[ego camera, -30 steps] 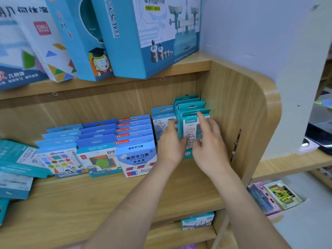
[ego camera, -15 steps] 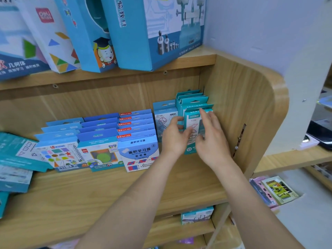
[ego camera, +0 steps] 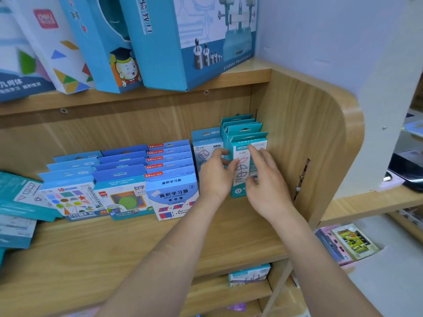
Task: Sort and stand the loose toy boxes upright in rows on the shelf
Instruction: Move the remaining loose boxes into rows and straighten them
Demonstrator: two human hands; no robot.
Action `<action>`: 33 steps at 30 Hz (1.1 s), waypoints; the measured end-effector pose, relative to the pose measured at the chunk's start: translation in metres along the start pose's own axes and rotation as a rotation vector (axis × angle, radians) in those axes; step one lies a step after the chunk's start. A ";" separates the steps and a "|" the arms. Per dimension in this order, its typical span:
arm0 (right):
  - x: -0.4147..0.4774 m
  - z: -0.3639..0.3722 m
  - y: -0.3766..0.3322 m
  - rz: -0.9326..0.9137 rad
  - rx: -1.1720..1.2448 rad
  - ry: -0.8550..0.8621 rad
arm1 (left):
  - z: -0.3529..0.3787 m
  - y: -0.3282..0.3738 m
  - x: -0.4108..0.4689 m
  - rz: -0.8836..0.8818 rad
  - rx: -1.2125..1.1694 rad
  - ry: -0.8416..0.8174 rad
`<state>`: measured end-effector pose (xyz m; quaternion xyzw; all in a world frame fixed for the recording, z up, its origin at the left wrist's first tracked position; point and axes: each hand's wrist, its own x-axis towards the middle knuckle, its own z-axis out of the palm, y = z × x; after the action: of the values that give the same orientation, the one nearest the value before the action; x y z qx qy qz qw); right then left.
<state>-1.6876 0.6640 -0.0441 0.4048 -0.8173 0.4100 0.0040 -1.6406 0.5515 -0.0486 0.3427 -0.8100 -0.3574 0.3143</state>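
Several teal toy boxes stand upright in a row against the shelf's right side panel (ego camera: 309, 133). The front teal box (ego camera: 241, 148) is between my hands. My left hand (ego camera: 215, 175) pinches its left edge, thumb on the front face. My right hand (ego camera: 263, 181) lies against the front with straight fingers, the index tip near the box's top. A light blue box (ego camera: 206, 143) stands just left of that row. Further left are three upright rows, fronted by a white-and-blue box (ego camera: 171, 197), a green-circle box (ego camera: 124, 197) and a coloured-shapes box (ego camera: 68, 200).
Loose teal boxes (ego camera: 18, 197) lie flat in a pile at the left end of the wooden shelf board (ego camera: 137, 243). Large blue boxes (ego camera: 194, 42) stand on the shelf above. A small box (ego camera: 249, 274) sits on the shelf below, and flat packs (ego camera: 350, 243) lie at lower right.
Both hands stay on the front teal box. My left thumb has moved further onto its front face, and my right fingers have spread a little.
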 end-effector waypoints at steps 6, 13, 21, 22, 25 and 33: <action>-0.020 -0.004 0.006 0.008 0.087 -0.008 | -0.005 -0.003 -0.004 0.034 0.002 0.036; -0.040 -0.009 0.014 0.104 0.182 -0.030 | -0.010 0.000 -0.014 0.077 -0.017 0.032; -0.054 -0.003 0.007 0.259 0.423 0.109 | -0.036 -0.009 -0.064 0.142 -0.098 0.005; -0.055 -0.001 0.006 0.275 0.424 0.121 | -0.037 -0.013 -0.069 0.145 -0.091 -0.011; -0.060 0.001 0.002 0.258 0.367 0.136 | -0.040 -0.017 -0.074 0.149 -0.060 -0.058; -0.079 0.021 -0.016 0.121 0.473 -0.058 | -0.082 -0.045 -0.098 0.227 0.189 -0.104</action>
<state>-1.6174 0.6964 -0.0739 0.3563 -0.7213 0.5775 -0.1387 -1.5083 0.5749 -0.0647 0.2583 -0.8887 -0.2589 0.2767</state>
